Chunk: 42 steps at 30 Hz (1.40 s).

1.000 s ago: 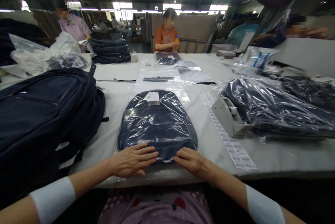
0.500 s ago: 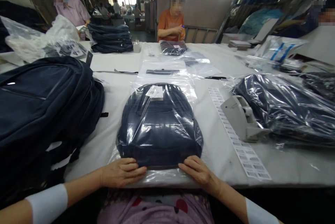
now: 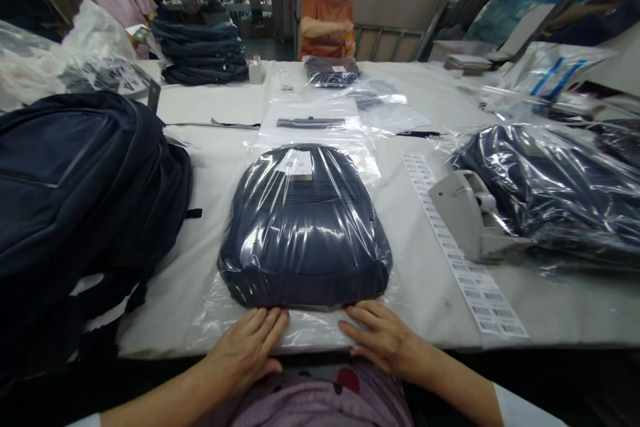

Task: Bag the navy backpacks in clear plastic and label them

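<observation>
A dark blue backpack [image 3: 305, 227] lies flat inside a clear plastic bag [image 3: 225, 310] in front of me on the white table [image 3: 420, 260]. My left hand [image 3: 247, 350] rests flat, fingers stretched, on the bag's loose near end at the table edge. My right hand [image 3: 383, 340] lies flat beside it on the same flap, fingers spread. Both hands touch the plastic just below the backpack's bottom. A white tag [image 3: 296, 164] shows near the backpack's top.
A pile of unbagged dark backpacks [image 3: 75, 194] fills the left. Bagged backpacks [image 3: 545, 187], a grey label dispenser [image 3: 467, 214] and a strip of barcode labels [image 3: 465, 267] lie right. Empty bags [image 3: 313, 124] lie beyond. People stand at the far side.
My hands slid off the backpack's lower part toward me, onto the bag's open end at the table edge. The view tilted down.
</observation>
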### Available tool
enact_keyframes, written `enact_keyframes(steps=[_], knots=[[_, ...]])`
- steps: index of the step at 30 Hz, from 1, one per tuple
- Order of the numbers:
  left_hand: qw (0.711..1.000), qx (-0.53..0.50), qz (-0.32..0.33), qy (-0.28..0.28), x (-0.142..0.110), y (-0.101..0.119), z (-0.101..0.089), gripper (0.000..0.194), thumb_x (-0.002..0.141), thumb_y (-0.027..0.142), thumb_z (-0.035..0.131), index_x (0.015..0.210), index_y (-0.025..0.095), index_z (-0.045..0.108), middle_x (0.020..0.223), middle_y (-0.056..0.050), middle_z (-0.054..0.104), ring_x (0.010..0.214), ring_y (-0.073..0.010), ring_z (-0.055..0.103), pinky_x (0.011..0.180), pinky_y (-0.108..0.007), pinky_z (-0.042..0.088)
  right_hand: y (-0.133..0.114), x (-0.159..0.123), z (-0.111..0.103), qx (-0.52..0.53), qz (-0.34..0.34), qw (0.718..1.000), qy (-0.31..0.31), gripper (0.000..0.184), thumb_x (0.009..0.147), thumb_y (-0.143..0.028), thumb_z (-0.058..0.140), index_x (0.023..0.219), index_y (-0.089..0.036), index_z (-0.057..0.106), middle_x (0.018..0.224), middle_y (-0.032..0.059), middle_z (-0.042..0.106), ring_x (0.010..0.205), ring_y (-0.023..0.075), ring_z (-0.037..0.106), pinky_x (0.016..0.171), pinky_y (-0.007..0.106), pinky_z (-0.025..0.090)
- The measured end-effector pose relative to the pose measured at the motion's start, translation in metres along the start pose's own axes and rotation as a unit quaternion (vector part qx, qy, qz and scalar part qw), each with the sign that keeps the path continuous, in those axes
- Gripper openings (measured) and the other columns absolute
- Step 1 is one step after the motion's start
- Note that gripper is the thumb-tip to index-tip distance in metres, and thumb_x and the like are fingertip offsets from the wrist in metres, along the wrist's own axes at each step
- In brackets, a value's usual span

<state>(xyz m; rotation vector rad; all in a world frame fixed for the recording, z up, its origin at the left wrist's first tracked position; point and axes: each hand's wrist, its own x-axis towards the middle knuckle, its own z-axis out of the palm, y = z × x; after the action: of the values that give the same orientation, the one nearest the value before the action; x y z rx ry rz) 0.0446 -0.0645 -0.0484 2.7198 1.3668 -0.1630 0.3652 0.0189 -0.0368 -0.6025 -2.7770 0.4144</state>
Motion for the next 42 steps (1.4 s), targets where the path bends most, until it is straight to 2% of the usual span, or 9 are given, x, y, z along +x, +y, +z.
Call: enact_keyframes(steps=[9,13,16,21,24,27,31,36,42], knots=[[0.997,-0.051,-0.031,0.054,0.009,0.01,-0.016,0.082,0.079,0.06,0.058,0.137,0.006,0.037,0.129,-0.017,0.055,0.109,-0.031,0.052,0.098,-0.044,0.042,-0.007,0.009,0.008,0.119,0.065,0.985,0.103,0.019,0.093,-0.015,0.044,0.092,-0.017,0.063,0.088,0.0073,0.067,0.082,0.0163,0.059,0.074,0.029,0.051],[0.993,-0.036,-0.035,0.109,0.011,0.007,-0.003,0.047,0.092,0.033,0.051,0.131,0.009,0.044,0.116,-0.014,0.062,0.095,-0.0243,0.057,0.087,-0.039,0.049,-0.004,0.011,0.016,0.079,0.081,0.979,0.167,0.02,0.095,-0.016,0.041,0.091,-0.016,0.061,0.073,0.0044,0.066,0.067,0.0139,0.06,0.064,0.026,0.051],[0.986,-0.014,-0.009,0.164,0.012,-0.003,0.004,0.03,0.093,0.012,0.039,0.121,0.014,0.052,0.105,-0.009,0.065,0.082,-0.0183,0.058,0.075,-0.033,0.052,-0.002,0.01,0.014,0.038,0.043,0.983,0.176,0.019,0.094,-0.014,0.043,0.094,-0.017,0.062,0.074,0.0048,0.067,0.067,0.0141,0.062,0.064,0.026,0.053],[0.968,0.004,0.045,0.247,0.008,-0.024,0.009,0.023,0.093,0.012,0.041,0.108,0.018,0.058,0.091,-0.005,0.064,0.065,-0.0113,0.056,0.057,-0.021,0.048,-0.002,0.008,-0.007,-0.092,-0.076,0.976,0.181,0.022,0.091,-0.012,0.046,0.107,-0.014,0.061,0.098,0.0145,0.068,0.085,0.0194,0.066,0.07,0.029,0.056],[0.959,-0.006,0.056,0.277,0.007,-0.032,0.01,0.023,0.094,0.013,0.038,0.099,0.019,0.06,0.097,-0.006,0.064,0.069,-0.009,0.059,0.059,-0.018,0.047,-0.001,0.009,-0.012,-0.117,-0.09,0.977,0.154,0.022,0.091,-0.009,0.045,0.106,-0.011,0.061,0.095,0.0152,0.068,0.08,0.0187,0.066,0.068,0.029,0.055],[0.96,-0.043,0.017,0.275,0.01,-0.031,0.009,0.023,0.096,0.02,0.038,0.093,0.02,0.061,0.109,-0.005,0.064,0.075,-0.0086,0.061,0.066,-0.018,0.048,0.003,0.011,-0.006,-0.038,-0.038,0.991,0.121,0.021,0.093,-0.01,0.042,0.102,-0.014,0.061,0.083,0.0087,0.068,0.072,0.0149,0.065,0.065,0.025,0.053],[0.962,-0.078,-0.087,0.248,0.022,-0.022,0.0,0.029,0.098,0.022,0.032,0.092,0.02,0.06,0.093,-0.002,0.067,0.074,-0.0089,0.062,0.065,-0.017,0.046,0.009,0.017,0.002,0.083,0.109,0.982,0.128,0.026,0.096,-0.022,0.038,0.094,-0.018,0.064,0.078,0.0043,0.07,0.071,0.0133,0.066,0.066,0.022,0.052],[0.954,-0.068,-0.231,0.178,0.043,-0.016,-0.021,0.036,0.1,0.029,0.027,0.077,0.018,0.053,0.071,-0.001,0.06,0.061,-0.0126,0.06,0.051,-0.021,0.038,0.009,0.03,-0.003,0.192,0.307,0.923,0.132,0.029,0.091,-0.038,0.048,0.078,-0.021,0.067,0.065,0.0004,0.07,0.06,0.0145,0.066,0.058,0.023,0.049],[0.957,-0.05,-0.277,0.076,0.058,-0.018,-0.035,0.033,0.099,0.03,0.029,0.082,0.018,0.054,0.073,-0.003,0.063,0.062,-0.0182,0.064,0.048,-0.024,0.039,0.012,0.049,-0.01,0.287,0.43,0.846,0.133,0.035,0.079,-0.051,0.059,0.065,-0.019,0.065,0.054,0.0021,0.068,0.054,0.0186,0.065,0.052,0.026,0.05]])
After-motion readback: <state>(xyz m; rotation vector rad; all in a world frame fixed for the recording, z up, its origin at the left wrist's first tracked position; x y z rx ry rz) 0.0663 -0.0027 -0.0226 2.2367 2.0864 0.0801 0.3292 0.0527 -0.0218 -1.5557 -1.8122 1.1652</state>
